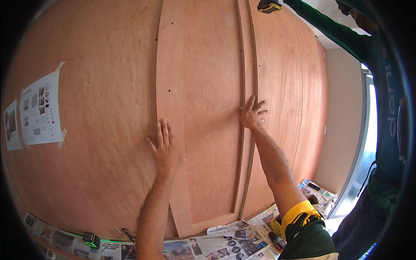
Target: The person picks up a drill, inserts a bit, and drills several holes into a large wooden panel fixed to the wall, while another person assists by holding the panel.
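My left hand lies flat on a wide vertical plywood strip, its fingers pointing up and its thumb out to the left. The strip stands against a large plywood-faced wall and has a few dark holes along it. Over to the right, my right hand presses with spread fingers on a narrow vertical wooden batten. Neither hand grips anything. Between the two uprights shows a plain plywood panel, and a wooden bottom rail runs below it.
At the right stands a person in a dark green top, one arm raised toward a yellow-and-black cordless tool. Newspaper covers the floor, with a green-lit laser level and a drill on it. Printed sheets are taped at left.
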{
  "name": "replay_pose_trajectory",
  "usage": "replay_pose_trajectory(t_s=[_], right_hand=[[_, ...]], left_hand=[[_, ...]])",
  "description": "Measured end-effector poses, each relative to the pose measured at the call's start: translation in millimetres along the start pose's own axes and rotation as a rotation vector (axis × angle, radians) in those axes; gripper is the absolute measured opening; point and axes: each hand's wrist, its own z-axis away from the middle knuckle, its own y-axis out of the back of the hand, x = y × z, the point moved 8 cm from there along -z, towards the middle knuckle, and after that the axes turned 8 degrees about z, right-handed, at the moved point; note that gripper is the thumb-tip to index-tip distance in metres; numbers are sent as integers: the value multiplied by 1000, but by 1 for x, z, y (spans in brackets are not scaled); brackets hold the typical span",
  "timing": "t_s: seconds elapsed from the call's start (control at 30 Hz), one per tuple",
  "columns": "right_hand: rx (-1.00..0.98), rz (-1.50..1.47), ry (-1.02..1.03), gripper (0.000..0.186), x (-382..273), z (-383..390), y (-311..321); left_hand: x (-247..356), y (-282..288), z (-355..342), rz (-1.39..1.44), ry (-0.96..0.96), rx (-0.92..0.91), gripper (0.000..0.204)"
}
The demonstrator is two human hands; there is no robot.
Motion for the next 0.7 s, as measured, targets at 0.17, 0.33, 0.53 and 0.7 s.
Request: replay_pose_trajectory(t_s=[0.17, 0.33, 0.53, 0.7], right_hand=[[-9, -13, 3, 80, 1, -1, 0], [-4, -13, 2, 79, 2, -4, -3], [24, -6, 0, 81, 2, -7, -7], [69, 37, 4, 83, 10, -18, -15]], left_hand=[[2, 2, 1, -49, -18, 46, 157], [3, 3, 1, -39, -8, 21, 157], [1, 4, 2, 36, -16, 44, 162], [3, 5, 2, 52, -22, 31, 159]])
